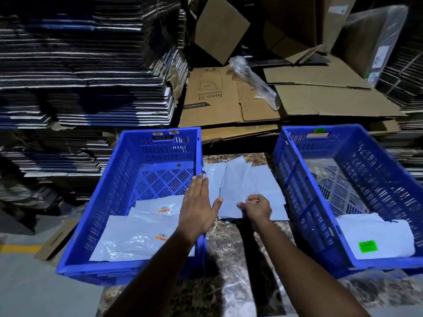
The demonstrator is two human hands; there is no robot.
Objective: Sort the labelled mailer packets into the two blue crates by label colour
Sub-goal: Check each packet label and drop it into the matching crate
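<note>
Warehouse setting: stacked flattened cardboard (pixel 263 99) behind a marble-patterned table (pixel 229 259). Two blue crates on the table: left crate (pixel 96 225) containing orange-labelled packets (pixel 137 234); right crate (pixel 297 202) containing a green-labelled packet (pixel 377 239). Pile of grey mailer packets (pixel 242 186) lying face down between the crates. Left hand (pixel 199 207) flat, fingers straight, over the left crate's inner rim and the pile's edge. Right hand (pixel 256 208) curled, pinching a packet at the pile's near edge.
</note>
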